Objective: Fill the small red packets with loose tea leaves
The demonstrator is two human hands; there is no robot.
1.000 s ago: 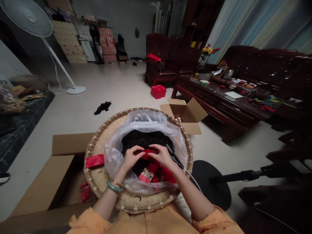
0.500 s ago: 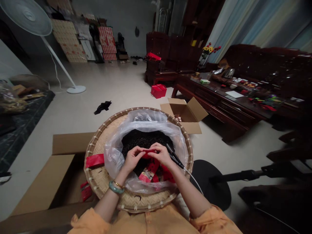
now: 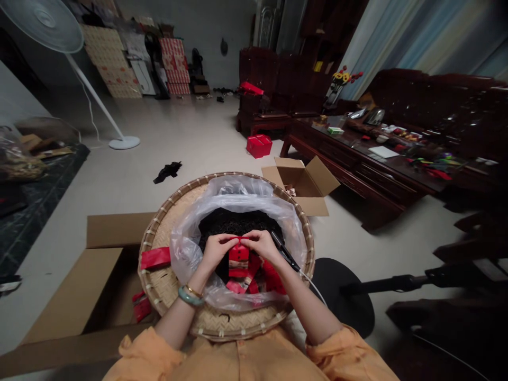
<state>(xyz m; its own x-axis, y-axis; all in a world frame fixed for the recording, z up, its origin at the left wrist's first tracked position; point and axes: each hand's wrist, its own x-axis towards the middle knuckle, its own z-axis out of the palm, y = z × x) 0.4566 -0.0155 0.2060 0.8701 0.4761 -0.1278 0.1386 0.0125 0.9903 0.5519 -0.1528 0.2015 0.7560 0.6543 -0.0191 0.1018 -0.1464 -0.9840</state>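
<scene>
While pinching the top edge of a red packet point(image 3: 238, 264) with the closed fingertips of the left hand point(image 3: 216, 251), grips that same edge likewise with the right hand point(image 3: 264, 246), close beside. Holds it over the open bag point(image 3: 183, 246), with dark contents point(image 3: 222, 223) behind and more packets point(image 3: 274, 280) below. Has the bag on a round tray point(image 3: 159, 230), with a black tool point(image 3: 289, 257) beside the right hand and a lone packet point(image 3: 156, 257) left of the bag.

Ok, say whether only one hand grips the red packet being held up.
No, the left hand and right hand both pinch the red packet at its top.
</scene>
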